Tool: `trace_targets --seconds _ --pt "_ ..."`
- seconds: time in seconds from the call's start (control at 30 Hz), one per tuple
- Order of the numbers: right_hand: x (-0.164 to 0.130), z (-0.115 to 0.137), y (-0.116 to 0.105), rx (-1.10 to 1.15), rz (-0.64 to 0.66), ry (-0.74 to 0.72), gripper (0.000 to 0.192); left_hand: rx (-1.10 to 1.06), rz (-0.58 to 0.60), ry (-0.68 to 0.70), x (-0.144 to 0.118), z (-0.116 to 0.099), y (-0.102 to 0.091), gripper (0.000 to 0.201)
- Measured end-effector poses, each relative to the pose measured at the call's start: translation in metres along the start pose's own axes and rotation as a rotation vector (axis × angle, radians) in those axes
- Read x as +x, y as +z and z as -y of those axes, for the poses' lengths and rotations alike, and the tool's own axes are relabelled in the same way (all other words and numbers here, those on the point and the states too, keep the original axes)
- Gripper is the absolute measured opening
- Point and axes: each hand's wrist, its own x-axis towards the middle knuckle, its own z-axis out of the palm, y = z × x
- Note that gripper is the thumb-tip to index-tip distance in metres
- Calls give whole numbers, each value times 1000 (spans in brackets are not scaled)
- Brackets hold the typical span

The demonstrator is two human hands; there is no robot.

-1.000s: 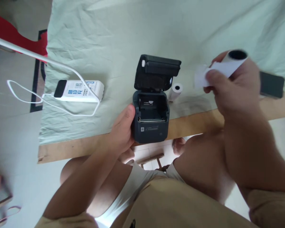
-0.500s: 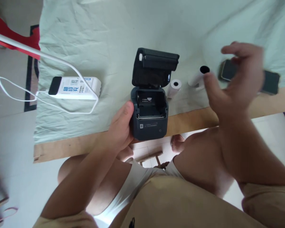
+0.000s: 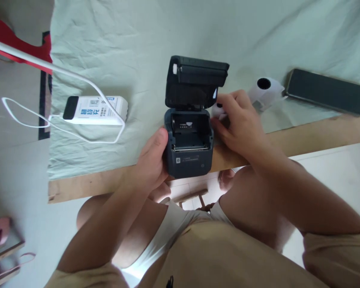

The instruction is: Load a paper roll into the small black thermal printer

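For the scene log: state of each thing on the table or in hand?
Dark grey boxy printer: lid raised, bay holds no roll, held by left hand.
Small white paper roll: partly hidden by right hand; grip unclear.
Larger white paper roll with dark core: paper end loose.
Black rectangular phone: lying flat, unlit.
White block with blue print: lying flat, white cable across.
Pale green cloth: wrinkled.

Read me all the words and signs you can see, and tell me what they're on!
"超级充": big blue characters on the white block.
Smaller print beside them on the white block: too small to read.
Front of the dark device: a white square sign, a line of print and a faint mark, all too small to read.
Label inside the dark device: too small to read.
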Motion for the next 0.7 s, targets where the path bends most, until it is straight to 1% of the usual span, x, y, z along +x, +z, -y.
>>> trace_targets --seconds 0.07,0.13,0.2,0.23,0.3,0.33,0.4,0.43,0.5,0.57,0.63,0.7 --pt "0 0 -6 -6 17 -14 48 18 -29 -5 0 0 1 48" --pt "0 1 -16 -19 -30 -14 53 28 -52 1 0 0 4 48" --pt "-1 4 -27 12 -121 0 58 29 -39 42 -1 0 7 49" --pt "-2 6 -33 53 -187 -5 58 31 -25 75 -1 -1 8 49" --pt "-3 13 -42 156 -303 -60 50 49 11 129 -2 -2 10 49" --pt "-4 18 -45 195 -329 -103 43 61 24 141 -3 -2 10 49" --pt "-5 29 -46 234 -313 -199 28 76 42 136 -4 -3 10 47" --pt "-4 35 -45 234 -280 -229 24 74 50 131 -5 -3 10 45" --pt "-3 43 -42 223 -248 -275 25 62 62 128 -5 -3 9 41" --pt "-1 45 -36 202 -266 -322 23 63 69 136 -5 -2 7 40" --pt "0 44 -31 144 -269 -351 17 90 72 130 -5 -2 6 45" --pt "1 41 -28 98 -244 -361 16 124 75 103 -5 -3 6 51"
